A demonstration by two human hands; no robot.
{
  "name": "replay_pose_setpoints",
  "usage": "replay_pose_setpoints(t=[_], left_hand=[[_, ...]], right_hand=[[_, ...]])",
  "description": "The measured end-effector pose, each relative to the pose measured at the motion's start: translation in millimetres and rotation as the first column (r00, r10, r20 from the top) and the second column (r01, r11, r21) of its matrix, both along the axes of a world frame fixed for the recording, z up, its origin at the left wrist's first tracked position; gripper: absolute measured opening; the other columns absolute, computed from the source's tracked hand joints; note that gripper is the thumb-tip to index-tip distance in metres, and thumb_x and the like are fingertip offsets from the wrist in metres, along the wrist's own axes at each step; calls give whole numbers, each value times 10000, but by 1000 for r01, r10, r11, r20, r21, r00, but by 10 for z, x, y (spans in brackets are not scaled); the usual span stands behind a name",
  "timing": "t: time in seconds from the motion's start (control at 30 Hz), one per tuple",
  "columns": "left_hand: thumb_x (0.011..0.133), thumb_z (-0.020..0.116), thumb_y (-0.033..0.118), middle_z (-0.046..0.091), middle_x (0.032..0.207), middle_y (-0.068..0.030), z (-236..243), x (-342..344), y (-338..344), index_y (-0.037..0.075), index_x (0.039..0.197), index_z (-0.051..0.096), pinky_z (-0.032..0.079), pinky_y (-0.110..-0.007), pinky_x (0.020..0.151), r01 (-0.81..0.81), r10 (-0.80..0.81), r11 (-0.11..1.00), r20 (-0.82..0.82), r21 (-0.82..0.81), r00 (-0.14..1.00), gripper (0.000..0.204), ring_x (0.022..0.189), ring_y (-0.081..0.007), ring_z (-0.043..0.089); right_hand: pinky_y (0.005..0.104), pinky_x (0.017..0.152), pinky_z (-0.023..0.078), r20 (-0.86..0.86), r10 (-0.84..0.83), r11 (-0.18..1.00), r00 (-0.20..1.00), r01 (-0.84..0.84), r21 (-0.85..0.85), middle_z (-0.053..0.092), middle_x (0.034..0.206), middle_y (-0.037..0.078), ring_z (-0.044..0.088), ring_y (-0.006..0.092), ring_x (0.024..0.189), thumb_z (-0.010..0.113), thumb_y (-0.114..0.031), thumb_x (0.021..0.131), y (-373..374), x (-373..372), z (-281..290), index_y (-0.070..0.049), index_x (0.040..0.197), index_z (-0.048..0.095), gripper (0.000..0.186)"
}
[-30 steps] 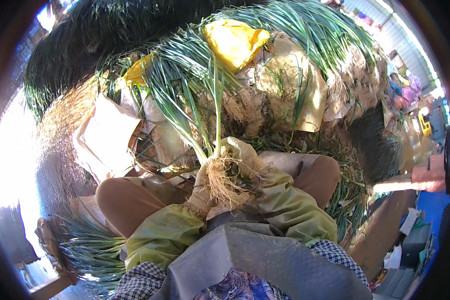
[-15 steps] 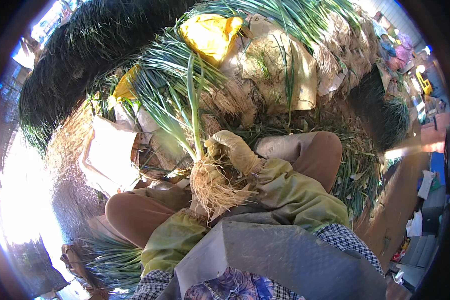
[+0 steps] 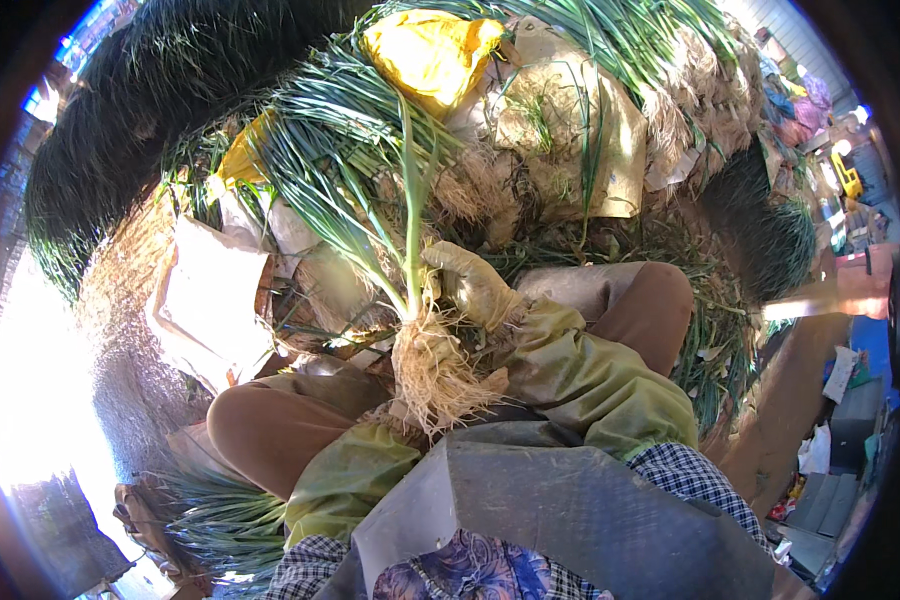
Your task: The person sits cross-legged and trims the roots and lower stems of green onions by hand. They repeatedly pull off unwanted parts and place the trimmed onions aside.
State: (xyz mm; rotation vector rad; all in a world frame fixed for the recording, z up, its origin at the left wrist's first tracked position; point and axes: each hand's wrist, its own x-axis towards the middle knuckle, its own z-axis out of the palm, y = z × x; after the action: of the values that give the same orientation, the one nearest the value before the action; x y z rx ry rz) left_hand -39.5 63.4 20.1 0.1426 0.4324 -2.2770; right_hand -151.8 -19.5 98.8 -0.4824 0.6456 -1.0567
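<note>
A small bunch of green onions (image 3: 412,230) stands upright over my lap, its tangled pale roots (image 3: 435,375) hanging toward me. Those roots cover most of my left hand (image 3: 398,415); its arm ends right beneath them, and the hand appears closed around the bunch's base. My right hand (image 3: 470,285), in a dirty cream glove, is beside the white stems with its fingers curled toward them. What its fingertips pinch, if anything, is hidden. Both forearms wear yellow-green sleeve covers (image 3: 595,375).
Piled green onions (image 3: 355,130) lie ahead, with a yellow bag (image 3: 435,55) and a beige sack (image 3: 570,130) among them. A rooty heap (image 3: 695,100) is at the far right. A pale sheet (image 3: 210,300) lies left of my bent knees (image 3: 280,430). Leaf scraps (image 3: 715,350) cover the right side.
The bunch has shifted slightly right in the picture and stands straighter. My right hand has also shifted slightly right, its curled fingers a little lower against the stems.
</note>
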Motion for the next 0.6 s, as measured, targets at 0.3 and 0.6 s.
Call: replay_pose_setpoints(t=[0.3,0.6], left_hand=[[952,433,238,591,858,-77,6,75,-54,56,995,557,508,-328,678,30,-35,999,173,32,984,224,760,-192,588],[949,453,242,617,886,-94,335,197,-186,57,1034,566,524,-348,724,116,-124,992,451,45,884,232,792,-219,612]], right_hand=[[349,707,453,145,-81,995,986,89,-46,541,711,94,543,233,690,527,-232,858,140,35,251,-15,754,560,243],[240,492,399,-562,482,834,672,-549,59,547,648,13,488,75,547,588,-125,854,231,-368,185,-11,796,621,132]])
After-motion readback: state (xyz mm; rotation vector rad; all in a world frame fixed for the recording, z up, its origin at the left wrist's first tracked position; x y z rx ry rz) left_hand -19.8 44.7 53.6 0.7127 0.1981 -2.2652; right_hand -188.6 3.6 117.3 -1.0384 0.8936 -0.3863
